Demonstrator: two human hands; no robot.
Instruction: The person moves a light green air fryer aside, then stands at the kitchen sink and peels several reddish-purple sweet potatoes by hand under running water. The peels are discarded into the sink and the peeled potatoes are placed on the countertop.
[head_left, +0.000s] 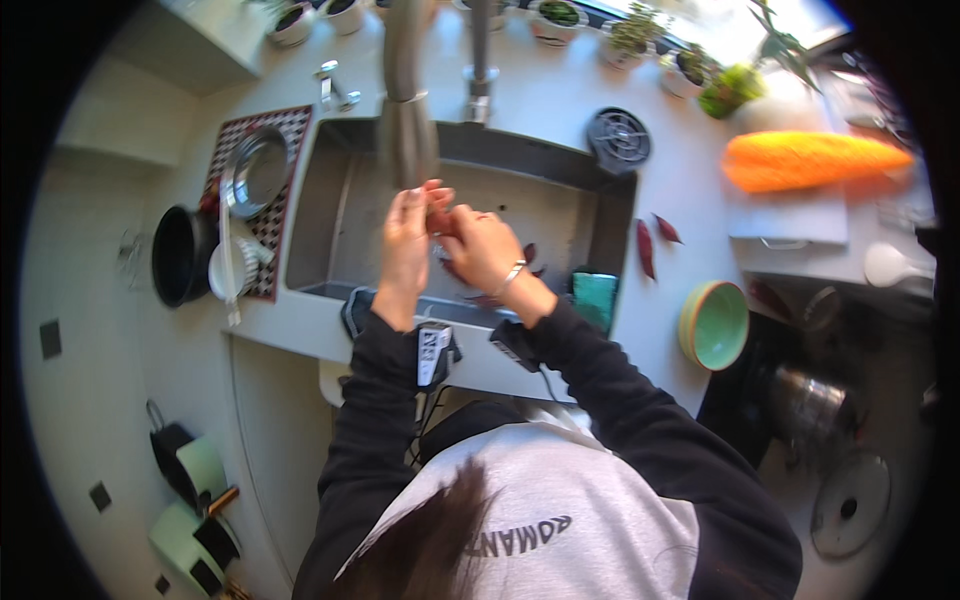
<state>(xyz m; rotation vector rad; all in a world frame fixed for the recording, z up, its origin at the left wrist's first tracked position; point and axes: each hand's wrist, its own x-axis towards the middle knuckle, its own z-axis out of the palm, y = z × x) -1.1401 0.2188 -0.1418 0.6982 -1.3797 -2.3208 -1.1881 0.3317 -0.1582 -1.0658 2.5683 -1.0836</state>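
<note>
Both hands meet over the left part of the steel sink (555, 202), just below the blurred spout of the faucet (406, 139). My left hand (406, 236) has its fingers pointing up, and my right hand (486, 250), with a bracelet at the wrist, curls in from the right. Between their fingers is a small reddish thing (439, 220), mostly hidden and too blurred to name exactly. Several dark red, slender root vegetables, perhaps small sweet potatoes (529, 253), lie on the sink floor, partly behind my right hand. A teal sponge-like block (595, 294) sits at the sink's front right corner.
Right of the sink are two red roots (645, 249), a green bowl (716, 326) and a round black drain basket (619, 140). An orange cloth-like item (814, 160) is farther right. A black pot (180, 256) and glass lid (259, 171) are left. Potted plants (557, 21) line the back.
</note>
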